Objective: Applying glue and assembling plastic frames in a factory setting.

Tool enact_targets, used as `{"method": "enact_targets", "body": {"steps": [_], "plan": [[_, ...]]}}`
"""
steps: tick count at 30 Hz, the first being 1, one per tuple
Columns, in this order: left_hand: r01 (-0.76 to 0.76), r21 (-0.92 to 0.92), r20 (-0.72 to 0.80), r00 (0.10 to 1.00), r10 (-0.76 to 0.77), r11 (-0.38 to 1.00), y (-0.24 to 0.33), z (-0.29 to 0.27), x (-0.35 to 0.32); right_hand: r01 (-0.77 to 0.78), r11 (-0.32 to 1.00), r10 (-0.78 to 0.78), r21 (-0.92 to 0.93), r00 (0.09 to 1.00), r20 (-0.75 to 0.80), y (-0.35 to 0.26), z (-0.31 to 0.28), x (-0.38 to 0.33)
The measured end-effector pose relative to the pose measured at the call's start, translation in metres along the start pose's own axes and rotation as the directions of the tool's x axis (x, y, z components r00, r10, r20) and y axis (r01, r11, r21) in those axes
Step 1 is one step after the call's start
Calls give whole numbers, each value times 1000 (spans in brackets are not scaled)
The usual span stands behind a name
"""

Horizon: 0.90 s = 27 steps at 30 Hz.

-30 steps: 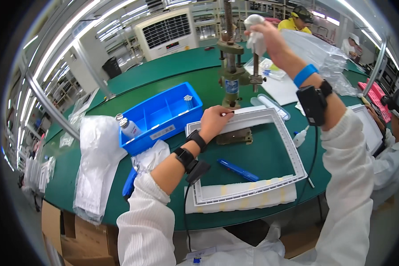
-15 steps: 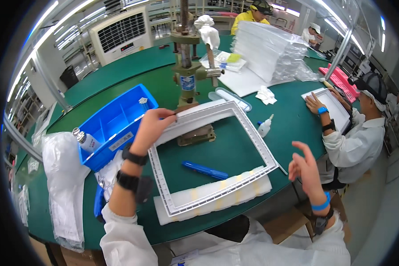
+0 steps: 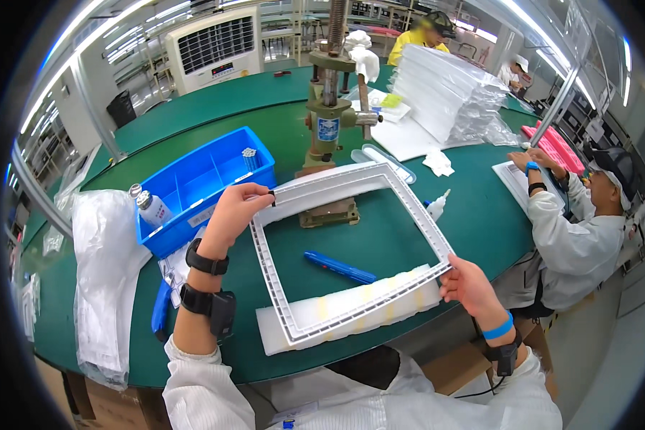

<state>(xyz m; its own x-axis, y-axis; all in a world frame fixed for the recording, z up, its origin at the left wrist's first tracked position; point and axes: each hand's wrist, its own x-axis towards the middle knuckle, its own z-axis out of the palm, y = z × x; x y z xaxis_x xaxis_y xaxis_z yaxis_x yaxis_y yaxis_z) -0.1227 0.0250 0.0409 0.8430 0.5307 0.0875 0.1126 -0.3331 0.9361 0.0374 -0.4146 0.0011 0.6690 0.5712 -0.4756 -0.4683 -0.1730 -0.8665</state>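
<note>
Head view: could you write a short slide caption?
Both hands, left hand and right hand, hold a white rectangular frame above a green table.

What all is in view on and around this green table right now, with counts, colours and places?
frame: one, white, held over the table middle
foam pad: one, white, under the frame's near edge
pen: one, blue, inside the frame opening
bin: one, blue, left of the frame
bottle: one, white, at the bin's left end
press: one, green, behind the frame
sheet stack: one, white, far right
table: one, green
co-worker: one, white coat, right
left hand: grip on the frame's far left corner
right hand: grip on the frame's near right corner
</note>
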Motion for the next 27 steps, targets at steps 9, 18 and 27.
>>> {"method": "enact_targets", "body": {"steps": [9,18,27], "plan": [[317,-476,480,875,-60,820,35,-37,-107,205,957,-196,208,979,-63,-28,-11,-31],[321,-703,356,931,-77,635,31,-39,-203,89,968,-97,236,995,22,-74,32,56],[270,-775,244,962,-123,571,28,3,-248,70,997,-74,39,991,108,-98,94,160]]}}
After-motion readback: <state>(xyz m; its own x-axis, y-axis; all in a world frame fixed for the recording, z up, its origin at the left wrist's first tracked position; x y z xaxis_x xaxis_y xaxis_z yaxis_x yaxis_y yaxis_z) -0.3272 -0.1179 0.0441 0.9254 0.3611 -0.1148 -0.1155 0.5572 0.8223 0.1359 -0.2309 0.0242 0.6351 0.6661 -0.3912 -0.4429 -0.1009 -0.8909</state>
